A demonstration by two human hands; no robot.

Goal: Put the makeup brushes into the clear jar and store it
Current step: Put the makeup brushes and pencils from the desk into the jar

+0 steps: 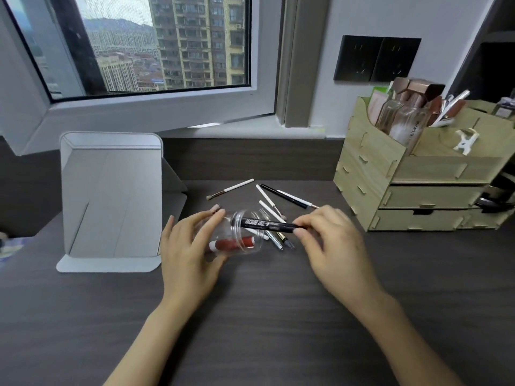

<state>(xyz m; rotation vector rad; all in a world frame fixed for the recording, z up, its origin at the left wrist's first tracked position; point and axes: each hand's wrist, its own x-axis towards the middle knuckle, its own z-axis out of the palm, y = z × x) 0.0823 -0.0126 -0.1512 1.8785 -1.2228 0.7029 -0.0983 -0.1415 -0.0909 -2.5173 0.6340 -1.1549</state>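
Observation:
My left hand (192, 246) grips a clear jar (241, 236) tipped on its side, mouth facing right, just above the dark desk. A red tube (232, 243) lies inside it. My right hand (331, 240) pinches the right end of a black pen with white lettering (267, 224); its left end is at the jar's mouth. Several brushes lie on the desk behind the jar: a white-handled brush (231, 188) at the back, more white ones (269, 200) and a black one (282, 196) beside them. Dark pencils (281, 240) rest under the pen.
A folding mirror (111, 201) stands on the left of the desk. A wooden drawer organiser (418, 176) with bottles and tools in its top stands at the right. A window and sill run along the back wall, with dark wall sockets (377, 59) above the organiser.

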